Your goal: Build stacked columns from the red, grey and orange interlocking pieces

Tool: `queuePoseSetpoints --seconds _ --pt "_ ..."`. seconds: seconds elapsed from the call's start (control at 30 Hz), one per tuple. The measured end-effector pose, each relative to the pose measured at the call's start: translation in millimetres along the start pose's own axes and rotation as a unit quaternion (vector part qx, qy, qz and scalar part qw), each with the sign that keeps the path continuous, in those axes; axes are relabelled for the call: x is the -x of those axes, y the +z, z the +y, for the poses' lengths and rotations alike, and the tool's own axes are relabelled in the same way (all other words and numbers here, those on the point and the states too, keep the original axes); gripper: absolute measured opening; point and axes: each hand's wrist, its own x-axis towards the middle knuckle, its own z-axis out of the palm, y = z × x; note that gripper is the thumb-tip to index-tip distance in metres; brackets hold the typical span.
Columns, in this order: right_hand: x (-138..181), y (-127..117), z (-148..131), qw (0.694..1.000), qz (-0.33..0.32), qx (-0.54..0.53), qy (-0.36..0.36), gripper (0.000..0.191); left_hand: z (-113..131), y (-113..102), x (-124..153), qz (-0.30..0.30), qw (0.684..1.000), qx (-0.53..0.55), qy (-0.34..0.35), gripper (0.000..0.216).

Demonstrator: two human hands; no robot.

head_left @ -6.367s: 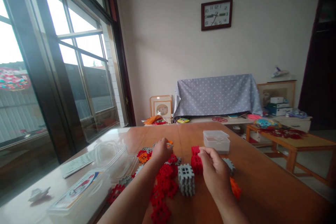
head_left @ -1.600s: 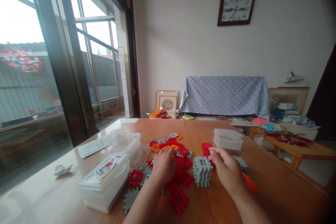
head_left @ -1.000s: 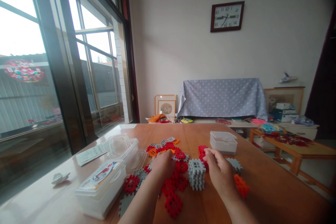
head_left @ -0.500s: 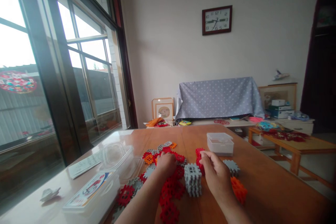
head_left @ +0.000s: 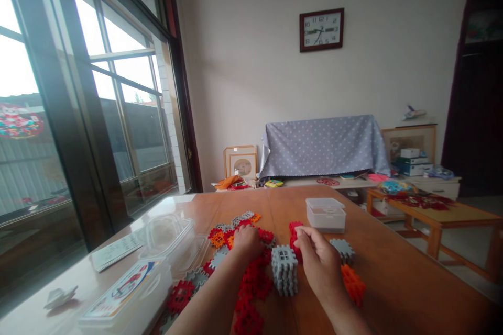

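Observation:
My left hand lies knuckles up on a spread of flat red, grey and orange interlocking tiles; its fingers are curled over pieces I cannot make out. My right hand is curled with its fingertips pinched against a red block stack. A grey block stack stands upright between my two hands. An orange piece and a grey tile lie just right of my right hand.
The wooden table carries a small lidded clear box beyond the red stack, an open clear container, a lidded box with a picture label and a paper leaflet at left. A low wooden table stands at right.
The view has swung slightly as my head moved. My left hand shifted a little over the tiles; my right hand stays pinched at the red stack.

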Motion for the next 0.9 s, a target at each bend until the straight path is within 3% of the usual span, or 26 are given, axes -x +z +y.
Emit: queuePoseSetpoints --seconds 0.3,0.5,0.8,0.87,0.9 --pt "-1 0 0 1.000 0.001 -0.004 -0.007 0.038 -6 -13 9 0.055 0.989 0.117 -0.076 0.016" --pt "0 -1 -1 1.000 0.000 -0.004 -0.006 0.039 -26 -25 19 0.109 0.937 0.311 -0.116 0.019" --pt "-1 -1 -1 0.999 0.009 -0.018 0.031 0.043 -16 -42 61 0.093 0.756 0.640 -0.099 0.038" --pt "-2 -2 0 0.999 0.006 -0.012 0.031 0.044 -9 -47 72 0.073 0.658 0.743 -0.101 0.039" --pt "-2 -3 1 1.000 0.002 -0.010 0.030 0.044 -5 -49 77 0.062 0.624 0.772 -0.100 0.039"
